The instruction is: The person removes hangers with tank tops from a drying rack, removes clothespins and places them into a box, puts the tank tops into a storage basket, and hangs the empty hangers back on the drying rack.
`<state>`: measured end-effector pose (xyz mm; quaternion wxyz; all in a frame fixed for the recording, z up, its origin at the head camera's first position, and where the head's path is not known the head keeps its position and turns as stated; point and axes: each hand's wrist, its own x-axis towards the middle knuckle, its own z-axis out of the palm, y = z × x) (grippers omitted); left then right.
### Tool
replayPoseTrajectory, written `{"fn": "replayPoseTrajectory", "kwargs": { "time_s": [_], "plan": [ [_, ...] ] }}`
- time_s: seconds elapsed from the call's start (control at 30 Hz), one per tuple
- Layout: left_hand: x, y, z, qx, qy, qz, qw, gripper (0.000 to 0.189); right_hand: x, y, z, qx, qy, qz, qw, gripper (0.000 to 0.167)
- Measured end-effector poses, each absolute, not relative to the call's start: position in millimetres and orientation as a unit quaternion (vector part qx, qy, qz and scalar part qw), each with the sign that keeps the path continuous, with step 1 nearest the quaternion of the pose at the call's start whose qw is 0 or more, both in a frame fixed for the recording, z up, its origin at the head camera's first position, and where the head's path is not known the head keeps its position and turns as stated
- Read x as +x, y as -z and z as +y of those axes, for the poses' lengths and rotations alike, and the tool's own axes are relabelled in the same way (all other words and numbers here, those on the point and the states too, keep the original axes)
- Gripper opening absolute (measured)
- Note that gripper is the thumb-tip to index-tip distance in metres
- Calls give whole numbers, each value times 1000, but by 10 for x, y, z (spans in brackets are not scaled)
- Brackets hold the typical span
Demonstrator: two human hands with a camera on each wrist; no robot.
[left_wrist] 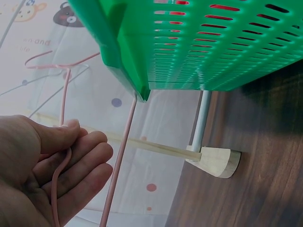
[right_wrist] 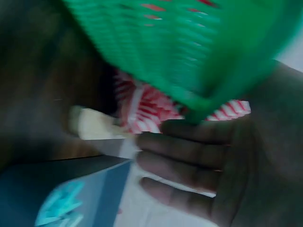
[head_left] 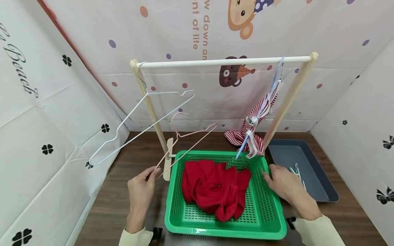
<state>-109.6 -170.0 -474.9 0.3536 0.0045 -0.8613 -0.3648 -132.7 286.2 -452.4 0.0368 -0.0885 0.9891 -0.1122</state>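
My left hand pinches a thin pink clothes hanger by one end between thumb and fingers, left of a green basket. In the left wrist view the pink wire runs past the thumb and across the palm. A crumpled red cloth lies in the basket. At the basket's right side, my right hand touches the rim. Its fingers look fairly straight and lie outside the basket wall in the blurred right wrist view.
A rack with a white rod stands behind the basket. From it hang a white hanger on the left and a red-striped garment clipped to a blue hanger on the right. A dark tray holds pale clips.
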Motion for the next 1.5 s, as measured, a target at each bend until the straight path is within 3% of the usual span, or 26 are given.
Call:
{"fn": "replayPoseTrajectory", "kwargs": {
  "time_s": [0.43,1.07,1.5],
  "plan": [
    [-1105,4754,-1684,-4,360,-862,357,11,-1284,4823,2926,-117,107,983,-92,25],
    [-1101,4576,-1623,-3,364,-853,374,9,-1294,4860,2913,-103,109,985,-83,24],
    [-1123,4241,-1630,-18,381,-834,398,10,-1292,4881,2910,-92,130,984,-78,24]
  ]
}}
